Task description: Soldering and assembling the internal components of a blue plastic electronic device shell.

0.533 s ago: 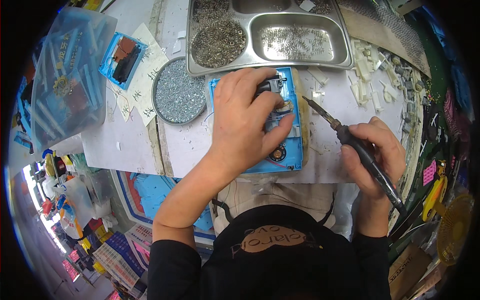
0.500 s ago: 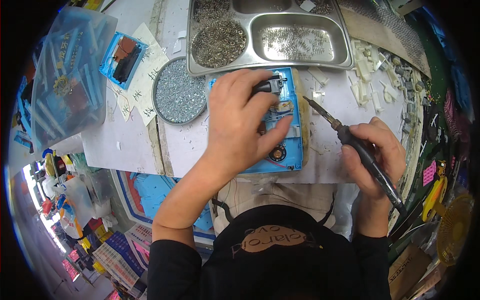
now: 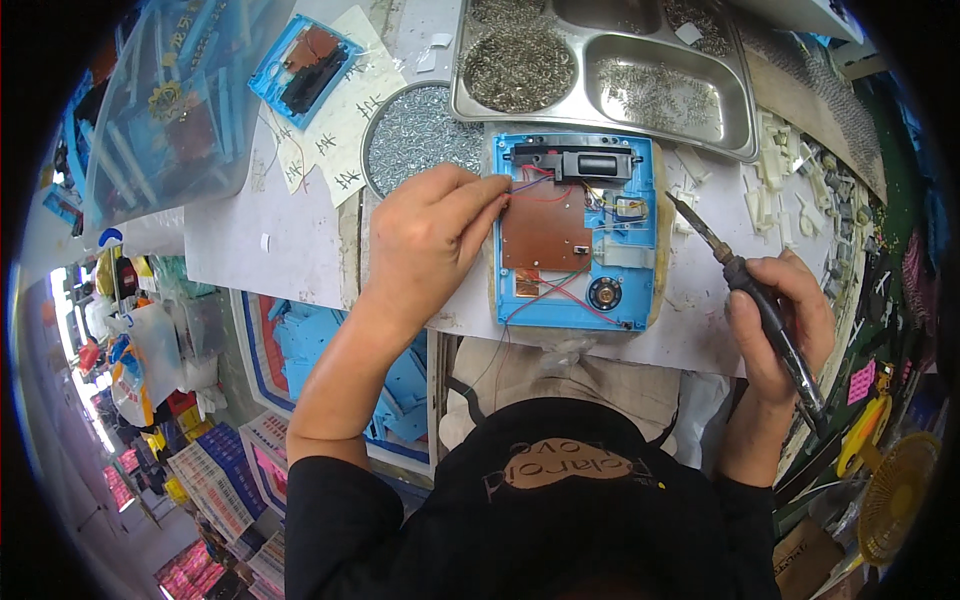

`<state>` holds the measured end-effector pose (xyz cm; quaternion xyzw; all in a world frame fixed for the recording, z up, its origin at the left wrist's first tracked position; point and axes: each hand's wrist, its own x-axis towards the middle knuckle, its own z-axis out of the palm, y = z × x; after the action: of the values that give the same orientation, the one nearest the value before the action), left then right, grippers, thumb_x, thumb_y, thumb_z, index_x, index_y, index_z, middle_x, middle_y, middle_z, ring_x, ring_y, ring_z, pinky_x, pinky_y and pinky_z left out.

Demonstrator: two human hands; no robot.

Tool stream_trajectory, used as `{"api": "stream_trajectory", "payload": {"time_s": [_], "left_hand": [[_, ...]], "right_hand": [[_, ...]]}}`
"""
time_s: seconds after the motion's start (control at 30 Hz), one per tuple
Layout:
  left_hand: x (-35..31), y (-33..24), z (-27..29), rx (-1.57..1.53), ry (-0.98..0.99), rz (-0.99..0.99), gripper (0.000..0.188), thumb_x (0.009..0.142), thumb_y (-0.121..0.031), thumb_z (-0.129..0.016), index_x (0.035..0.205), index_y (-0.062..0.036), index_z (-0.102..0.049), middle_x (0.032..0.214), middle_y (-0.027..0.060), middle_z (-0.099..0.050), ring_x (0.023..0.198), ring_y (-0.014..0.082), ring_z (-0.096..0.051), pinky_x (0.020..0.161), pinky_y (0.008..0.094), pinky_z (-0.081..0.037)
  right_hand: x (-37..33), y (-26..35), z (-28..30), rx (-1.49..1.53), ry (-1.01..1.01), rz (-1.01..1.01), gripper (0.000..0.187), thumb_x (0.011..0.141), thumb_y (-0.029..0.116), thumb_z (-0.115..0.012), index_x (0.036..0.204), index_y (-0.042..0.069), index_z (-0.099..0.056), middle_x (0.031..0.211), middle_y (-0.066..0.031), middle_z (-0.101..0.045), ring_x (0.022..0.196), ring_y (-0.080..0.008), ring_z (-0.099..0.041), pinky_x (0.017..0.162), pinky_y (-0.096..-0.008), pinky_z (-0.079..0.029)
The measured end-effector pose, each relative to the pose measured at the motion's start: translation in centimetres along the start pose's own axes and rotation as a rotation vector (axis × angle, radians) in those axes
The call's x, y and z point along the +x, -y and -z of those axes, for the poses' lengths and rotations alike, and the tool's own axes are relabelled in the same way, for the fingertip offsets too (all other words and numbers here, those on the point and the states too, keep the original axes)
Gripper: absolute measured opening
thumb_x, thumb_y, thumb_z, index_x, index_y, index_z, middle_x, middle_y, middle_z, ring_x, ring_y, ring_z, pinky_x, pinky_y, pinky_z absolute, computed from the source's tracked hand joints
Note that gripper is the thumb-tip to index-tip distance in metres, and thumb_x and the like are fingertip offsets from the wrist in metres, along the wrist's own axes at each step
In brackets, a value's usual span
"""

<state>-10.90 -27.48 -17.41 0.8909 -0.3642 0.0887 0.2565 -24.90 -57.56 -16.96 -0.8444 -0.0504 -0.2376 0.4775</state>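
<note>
Blue plastic case (image 3: 640, 290) is lying open on the worktop (image 3: 300, 240), right in front of the person, with a tan pad (image 3: 661, 285) poking out under its edges. Left hand (image 3: 425, 235) is at the case's left side, thumb and forefinger pressed together, pinching thin wires (image 3: 530, 184), red and blue, that run over to a black part (image 3: 590, 165) along the far end. The exact ends are hidden by the fingertips.

Right hand (image 3: 785, 320) is wrapped around the black handle of a soldering iron (image 3: 750, 290), off to the right. It's tilted so the tip points far and left, just beside the case's right edge. Can't tell how high the tip sits.

Inside the case there's a brown circuit board (image 3: 545, 225) on the left, a round speaker (image 3: 604, 293) near the right corner, and more red wires crossing the near end.

Around it: metal tray (image 3: 600, 122) of small metal bits on the far side, round dish (image 3: 367, 150) full of silvery pieces to the far left, white plastic parts (image 3: 785, 190) scattered to the right. Another blue case (image 3: 305, 70) is farther left, partly on a paper sheet (image 3: 350, 125).
</note>
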Motion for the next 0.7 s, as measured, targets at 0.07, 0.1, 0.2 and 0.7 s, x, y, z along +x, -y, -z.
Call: {"api": "stream_trajectory", "payload": {"time_s": [0.07,0.1,0.2,0.7], "left_hand": [[0.2,0.2,0.0,-0.005,-0.026,0.031,0.013,0.083,-0.011,-0.078,0.096,-0.0094,-0.078,0.082,0.0057,-0.067,0.072,0.0247,-0.067,0.062,0.0364,-0.053],[0.1,0.2,0.0,0.018,-0.009,0.029,0.012,0.083,-0.011,-0.078,0.095,-0.0092,-0.077,0.081,0.0057,-0.067,0.072,0.0247,-0.067,0.062,0.0365,-0.053],[-0.5,-0.4,-0.1,0.062,0.047,0.030,0.010,0.084,-0.010,-0.078,0.094,-0.0079,-0.077,0.081,0.0066,-0.067,0.072,0.0245,-0.068,0.062,0.0357,-0.053],[4.8,4.9,0.5,-0.019,0.178,-0.621,0.046,0.075,-0.006,-0.075,0.121,-0.0122,-0.073,0.082,0.0031,-0.066,0.068,0.0212,-0.067,0.056,0.0332,-0.054]], "right_hand": [[-0.1,0.1,0.3,-0.017,0.002,0.002,0.030,0.079,0.004,-0.079,0.106,-0.001,-0.068,0.074,-0.0065,-0.058,0.060,-0.0120,-0.047,0.054,-0.0252,-0.032],[-0.3,0.1,0.5,-0.022,0.003,-0.007,0.030,0.079,0.004,-0.079,0.106,-0.002,-0.067,0.075,-0.0069,-0.059,0.061,-0.0120,-0.047,0.054,-0.0252,-0.032],[-0.6,-0.1,0.5,-0.031,0.001,-0.023,0.030,0.080,0.005,-0.079,0.107,-0.002,-0.067,0.075,-0.0074,-0.060,0.061,-0.0122,-0.048,0.055,-0.0252,-0.033],[0.6,0.7,-0.3,0.042,-0.001,-0.029,0.033,0.080,0.004,-0.078,0.110,-0.004,-0.067,0.084,-0.0122,-0.067,0.066,-0.0140,-0.055,0.059,-0.0254,-0.040]]}}
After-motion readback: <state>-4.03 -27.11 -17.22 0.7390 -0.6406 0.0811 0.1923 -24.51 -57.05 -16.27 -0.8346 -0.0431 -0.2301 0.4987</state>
